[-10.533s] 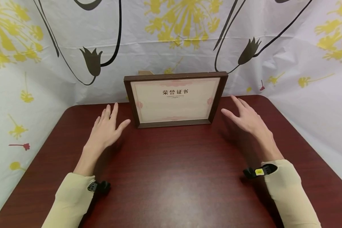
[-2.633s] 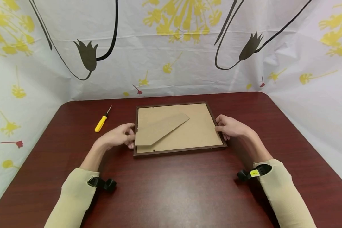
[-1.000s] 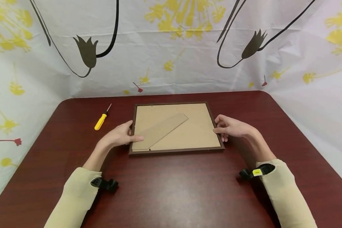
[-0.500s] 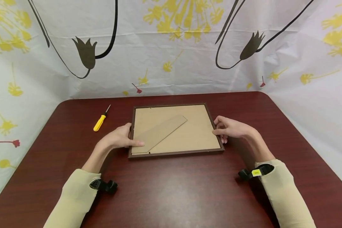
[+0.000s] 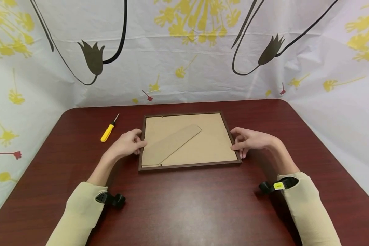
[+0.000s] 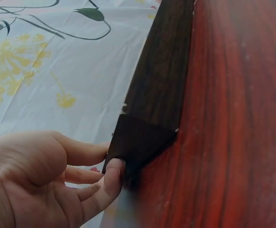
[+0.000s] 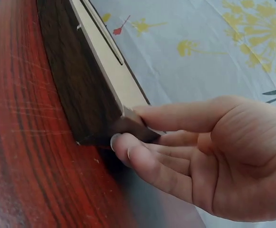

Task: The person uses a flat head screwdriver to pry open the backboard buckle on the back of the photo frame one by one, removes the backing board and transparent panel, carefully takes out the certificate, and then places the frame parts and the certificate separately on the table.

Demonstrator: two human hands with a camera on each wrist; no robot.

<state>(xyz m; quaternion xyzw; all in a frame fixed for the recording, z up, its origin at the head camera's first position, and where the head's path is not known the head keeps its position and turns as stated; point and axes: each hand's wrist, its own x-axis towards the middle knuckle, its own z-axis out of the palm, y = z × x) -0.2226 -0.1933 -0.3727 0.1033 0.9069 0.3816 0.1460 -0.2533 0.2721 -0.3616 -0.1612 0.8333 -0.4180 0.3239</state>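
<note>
A picture frame [image 5: 215, 143] with a dark brown border lies face down on the table, its tan backing up. A slanted support leg [image 5: 175, 141] lies flat against that backing. My left hand [image 5: 126, 143] grips the frame's left side, thumb over the top edge. In the left wrist view, fingers [image 6: 112, 178] curl under the dark border [image 6: 159, 71]. On the opposite side, my right hand [image 5: 253, 139] pinches the border between thumb and fingers. The right wrist view shows the thumb [image 7: 176, 116] on top and fingertips beneath. The frame's front is hidden.
A screwdriver [image 5: 107, 132] with a yellow handle lies left of the frame, tip pointing away. The dark red table [image 5: 184, 205] meets a white flower-printed cloth [image 5: 184, 51] at the back and on both sides.
The frame, earlier standing with its certificate side showing, now lies face down. Its raised support leg has gone flat. My left thumb has moved off the leg to the frame's edge.
</note>
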